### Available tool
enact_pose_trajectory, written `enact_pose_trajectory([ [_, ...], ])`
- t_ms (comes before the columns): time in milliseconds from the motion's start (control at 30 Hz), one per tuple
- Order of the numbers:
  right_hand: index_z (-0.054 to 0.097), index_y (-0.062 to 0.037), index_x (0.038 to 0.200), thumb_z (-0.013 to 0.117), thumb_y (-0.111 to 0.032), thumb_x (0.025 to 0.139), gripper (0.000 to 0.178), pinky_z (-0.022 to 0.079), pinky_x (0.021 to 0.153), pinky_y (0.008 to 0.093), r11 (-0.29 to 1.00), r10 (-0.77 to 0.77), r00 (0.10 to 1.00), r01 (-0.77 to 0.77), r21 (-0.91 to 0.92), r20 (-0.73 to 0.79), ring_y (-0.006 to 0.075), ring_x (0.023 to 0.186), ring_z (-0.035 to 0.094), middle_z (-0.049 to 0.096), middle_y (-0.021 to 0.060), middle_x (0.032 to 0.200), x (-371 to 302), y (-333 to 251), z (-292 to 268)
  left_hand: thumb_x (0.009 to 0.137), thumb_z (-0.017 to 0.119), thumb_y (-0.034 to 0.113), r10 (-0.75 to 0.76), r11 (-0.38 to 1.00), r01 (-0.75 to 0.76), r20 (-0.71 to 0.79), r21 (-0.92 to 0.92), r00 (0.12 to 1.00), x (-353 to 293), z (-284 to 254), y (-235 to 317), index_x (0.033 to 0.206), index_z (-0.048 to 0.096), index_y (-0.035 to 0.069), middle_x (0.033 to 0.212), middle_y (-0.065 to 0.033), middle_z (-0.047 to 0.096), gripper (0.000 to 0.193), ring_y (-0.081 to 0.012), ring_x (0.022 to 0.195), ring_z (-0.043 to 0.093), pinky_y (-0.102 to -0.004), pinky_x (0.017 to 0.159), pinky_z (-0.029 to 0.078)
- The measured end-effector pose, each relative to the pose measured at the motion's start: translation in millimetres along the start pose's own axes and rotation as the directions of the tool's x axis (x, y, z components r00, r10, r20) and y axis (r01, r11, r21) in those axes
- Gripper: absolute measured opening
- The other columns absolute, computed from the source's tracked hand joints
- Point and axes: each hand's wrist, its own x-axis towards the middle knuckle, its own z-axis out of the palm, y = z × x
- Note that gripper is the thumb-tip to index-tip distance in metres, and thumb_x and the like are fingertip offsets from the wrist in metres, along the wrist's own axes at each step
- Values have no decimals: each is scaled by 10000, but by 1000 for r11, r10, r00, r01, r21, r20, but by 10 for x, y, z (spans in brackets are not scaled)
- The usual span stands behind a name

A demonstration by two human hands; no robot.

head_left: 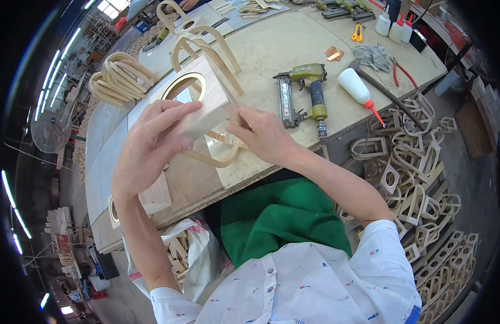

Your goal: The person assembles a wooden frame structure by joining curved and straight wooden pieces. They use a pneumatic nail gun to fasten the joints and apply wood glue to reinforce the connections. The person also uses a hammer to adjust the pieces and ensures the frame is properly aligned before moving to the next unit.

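In front of me, on the worktable, a pale wooden frame (211, 81) is held tilted between both hands. Its board has a round hole with a light rim, and bent wooden hoops (224, 49) rise behind it. My left hand (152, 143) reaches over the near left side, fingers curled along the board's edge. At the near right corner, my right hand (263, 134) pinches the wood with thumb and fingers. A bent strip (217, 162) shows below the board, between the hands. What the left fingertips press against is partly hidden.
Right of the frame lie a green nail gun (317, 97), a white red-tipped bottle (355, 86), a hammer (387, 94) and red pliers (403, 74). Bent hoops (120, 81) stand at left. A bag of wood scraps (201, 264) sits below the edge; frames (417, 162) are piled at right.
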Motion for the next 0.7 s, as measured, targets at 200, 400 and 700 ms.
enact_pose_trajectory([
  [200,482,17,833,632,-159,886,237,429,598,424,998,-53,998,54,18,-23,375,665,562,566,209,736,-29,-14,48,812,685,-1,8,1000,-6,-172,10,985,80,275,163,1191,653,58,1122,-98,632,385,-152,961,599,-286,818,489],
  [400,503,11,832,628,-160,878,217,449,629,458,995,-95,994,96,8,-56,399,714,586,589,211,748,-37,-19,71,822,673,-15,-28,999,18,-215,-49,976,105,362,60,1140,675,18,1049,-95,667,320,-132,923,608,-271,807,493],
  [700,530,11,848,607,-173,880,203,470,670,489,997,-76,997,76,-9,-26,408,791,609,610,206,780,-44,-28,39,827,671,-22,-90,986,55,-231,-156,969,93,417,60,1138,673,-13,1071,-115,674,311,-132,943,620,-263,822,498],
])
